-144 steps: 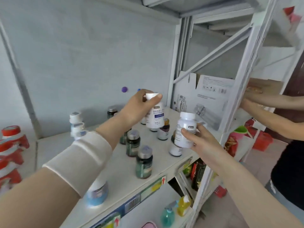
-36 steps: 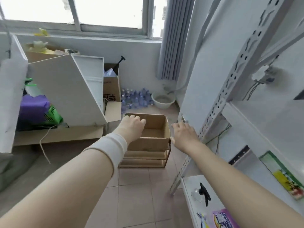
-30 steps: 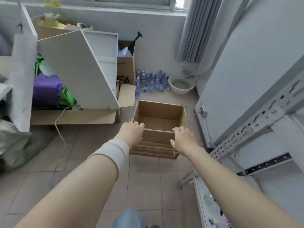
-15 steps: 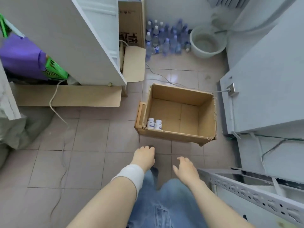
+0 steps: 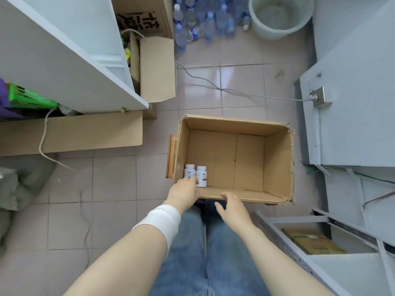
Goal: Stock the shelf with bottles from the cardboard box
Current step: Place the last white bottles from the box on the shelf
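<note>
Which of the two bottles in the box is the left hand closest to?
The left bottle, by the box wall; the left hand overlaps its base.

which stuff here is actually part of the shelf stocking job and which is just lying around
Job in hand:
cardboard box
two white bottles in its near left corner
left hand, at the bottles
right hand, at the box's near rim

Lying about:
clear water bottles
pale bucket
grey cable on the floor
open carton
</note>
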Demonstrator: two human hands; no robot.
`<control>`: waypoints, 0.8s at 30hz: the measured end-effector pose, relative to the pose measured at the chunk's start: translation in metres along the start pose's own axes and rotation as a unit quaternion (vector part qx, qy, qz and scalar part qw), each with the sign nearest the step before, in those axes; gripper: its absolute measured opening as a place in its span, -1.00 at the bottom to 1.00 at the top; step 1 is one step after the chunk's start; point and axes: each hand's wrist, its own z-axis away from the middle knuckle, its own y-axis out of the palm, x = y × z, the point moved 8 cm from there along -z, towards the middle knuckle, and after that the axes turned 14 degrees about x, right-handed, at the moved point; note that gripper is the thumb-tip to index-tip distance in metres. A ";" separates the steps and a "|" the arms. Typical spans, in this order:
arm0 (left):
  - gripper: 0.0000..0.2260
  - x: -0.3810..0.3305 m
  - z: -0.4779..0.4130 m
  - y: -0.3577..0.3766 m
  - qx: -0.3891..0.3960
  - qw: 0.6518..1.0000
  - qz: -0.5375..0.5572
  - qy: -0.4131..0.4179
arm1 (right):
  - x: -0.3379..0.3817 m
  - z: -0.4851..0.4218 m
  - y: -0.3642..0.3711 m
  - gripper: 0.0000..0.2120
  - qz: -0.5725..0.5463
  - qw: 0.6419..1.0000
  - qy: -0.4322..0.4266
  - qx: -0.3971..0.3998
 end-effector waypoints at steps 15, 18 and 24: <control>-0.54 0.032 -0.243 0.008 0.168 0.926 -0.332 -0.065 | -0.040 -0.252 0.050 -0.43 -0.106 0.981 0.093 0.133; -0.47 0.032 -0.250 0.005 0.213 0.925 -0.311 -0.051 | -0.043 -0.259 0.051 -0.41 -0.132 0.977 0.105 0.127; -0.49 0.034 -0.246 0.012 0.207 0.975 -0.058 -0.050 | -0.073 -0.241 0.014 -0.48 -0.178 0.974 0.120 0.070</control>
